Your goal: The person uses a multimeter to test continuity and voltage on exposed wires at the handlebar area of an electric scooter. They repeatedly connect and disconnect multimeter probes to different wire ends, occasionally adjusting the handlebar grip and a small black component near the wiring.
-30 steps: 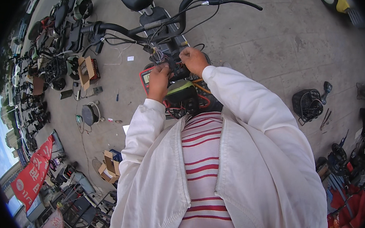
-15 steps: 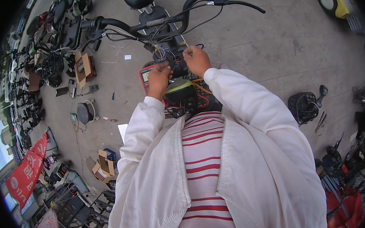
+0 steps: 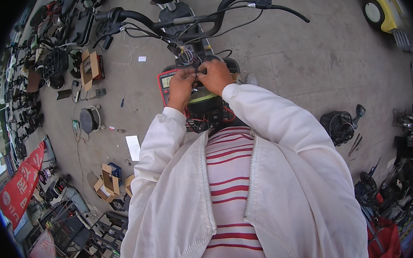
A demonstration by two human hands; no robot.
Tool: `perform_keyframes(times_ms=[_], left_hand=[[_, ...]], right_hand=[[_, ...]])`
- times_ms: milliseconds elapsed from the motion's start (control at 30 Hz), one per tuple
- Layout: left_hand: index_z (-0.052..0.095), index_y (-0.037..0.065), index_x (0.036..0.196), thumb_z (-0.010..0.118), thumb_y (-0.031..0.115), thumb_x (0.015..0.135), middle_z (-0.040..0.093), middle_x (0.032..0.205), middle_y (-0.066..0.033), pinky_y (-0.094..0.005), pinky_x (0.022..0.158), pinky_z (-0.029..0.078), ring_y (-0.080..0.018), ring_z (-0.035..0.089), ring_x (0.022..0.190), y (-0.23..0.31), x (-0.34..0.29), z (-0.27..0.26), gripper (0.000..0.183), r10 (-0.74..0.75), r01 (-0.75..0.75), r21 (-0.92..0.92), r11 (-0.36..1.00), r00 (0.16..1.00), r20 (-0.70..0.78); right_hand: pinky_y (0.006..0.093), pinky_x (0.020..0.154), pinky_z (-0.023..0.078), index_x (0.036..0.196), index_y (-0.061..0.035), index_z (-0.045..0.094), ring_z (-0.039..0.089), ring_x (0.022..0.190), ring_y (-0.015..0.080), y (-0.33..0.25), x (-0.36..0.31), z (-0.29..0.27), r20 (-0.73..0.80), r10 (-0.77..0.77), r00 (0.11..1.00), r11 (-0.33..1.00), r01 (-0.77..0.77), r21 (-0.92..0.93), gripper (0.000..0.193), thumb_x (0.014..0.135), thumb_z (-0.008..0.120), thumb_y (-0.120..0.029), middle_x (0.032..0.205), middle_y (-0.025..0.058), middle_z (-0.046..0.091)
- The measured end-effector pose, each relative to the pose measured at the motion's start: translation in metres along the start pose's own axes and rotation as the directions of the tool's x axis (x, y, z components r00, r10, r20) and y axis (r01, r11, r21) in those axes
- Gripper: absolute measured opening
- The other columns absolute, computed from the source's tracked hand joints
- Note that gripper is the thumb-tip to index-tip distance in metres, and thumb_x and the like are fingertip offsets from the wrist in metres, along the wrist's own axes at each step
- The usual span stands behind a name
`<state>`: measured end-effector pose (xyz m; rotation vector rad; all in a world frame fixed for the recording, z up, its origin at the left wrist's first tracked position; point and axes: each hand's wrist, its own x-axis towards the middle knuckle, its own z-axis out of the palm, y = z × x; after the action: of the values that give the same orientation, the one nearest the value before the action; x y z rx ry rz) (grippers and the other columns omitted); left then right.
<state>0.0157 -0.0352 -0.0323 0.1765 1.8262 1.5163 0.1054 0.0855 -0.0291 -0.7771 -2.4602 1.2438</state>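
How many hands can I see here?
2: the left hand by the red meter, and the right hand near the wires. Others could be hidden in the background.

The bare left hand (image 3: 181, 85) and bare right hand (image 3: 216, 76) sit close together, fingers (image 3: 187, 72) curled, perhaps touching; white-sleeved forearms (image 3: 163, 132) angle inward.

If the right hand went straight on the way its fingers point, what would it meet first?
Probably the fingertips of the bare left hand, just to the left of the bare right hand; this single view leaves the depth between them unclear.
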Motion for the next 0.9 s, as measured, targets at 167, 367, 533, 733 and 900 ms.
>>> perform_keyframes(times_ms=[167,367,533,733,900], left_hand=[[0.059,-0.002,0.098,0.06,0.003,0.083,0.065,0.089,-0.0093,-0.0252,0.064,0.05,-0.0152,0.063,0.076,-0.003,0.0,-0.001,0.015,0.054,-0.049,0.092,0.995,0.997,-0.054],[0.062,-0.002,0.092,0.066,0.009,0.081,0.067,0.082,-0.0086,-0.0272,0.064,0.049,-0.0149,0.063,0.07,-0.009,0.007,-0.002,0.016,0.307,-0.199,0.578,0.791,0.947,-0.094],[0.065,-0.001,0.098,0.067,0.013,0.08,0.069,0.084,-0.0098,-0.0279,0.07,0.049,-0.0152,0.064,0.074,-0.002,0.0,0.002,0.022,0.288,-0.194,0.572,0.797,0.955,-0.078],[0.064,-0.003,0.106,0.066,0.016,0.083,0.068,0.093,-0.0095,-0.0256,0.077,0.046,-0.013,0.061,0.086,0.002,-0.005,0.007,0.03,0.179,-0.14,0.322,0.936,0.979,-0.095],[0.062,-0.005,0.108,0.063,0.013,0.085,0.066,0.099,-0.0096,-0.0255,0.08,0.046,-0.0137,0.06,0.089,0.001,-0.004,0.004,0.029,0.147,-0.13,0.283,0.95,0.988,-0.039]], right_hand=[[0.0434,0.074,0.049,0.079,-0.0098,0.07,0.061,0.081,0.0338,-0.005,0.002,-0.002,0.017,0.041,0.999,0.999,-0.041,-0.022,0.019,0.068,0.071,-0.025,0.085,0.0169,0.063],[0.044,0.073,0.048,0.077,-0.0125,0.07,0.06,0.08,0.0341,-0.001,0.004,0.0,-0.007,0.037,0.999,0.998,-0.037,-0.043,0.016,0.067,0.069,-0.025,0.083,0.0163,0.062],[0.0447,0.074,0.048,0.077,-0.0142,0.071,0.06,0.083,0.034,0.002,0.005,-0.001,-0.011,0.035,0.999,0.998,-0.035,-0.054,0.016,0.067,0.068,-0.026,0.084,0.0153,0.062],[0.0451,0.078,0.048,0.078,-0.0155,0.072,0.06,0.085,0.0343,0.001,0.004,-0.003,0.016,0.064,0.998,0.997,-0.064,-0.039,0.016,0.068,0.068,-0.027,0.087,0.0157,0.063],[0.045,0.08,0.047,0.079,-0.0131,0.072,0.06,0.085,0.0344,0.0,0.0,-0.003,0.031,0.058,0.998,0.997,-0.056,-0.046,0.018,0.068,0.068,-0.027,0.087,0.0165,0.064]])
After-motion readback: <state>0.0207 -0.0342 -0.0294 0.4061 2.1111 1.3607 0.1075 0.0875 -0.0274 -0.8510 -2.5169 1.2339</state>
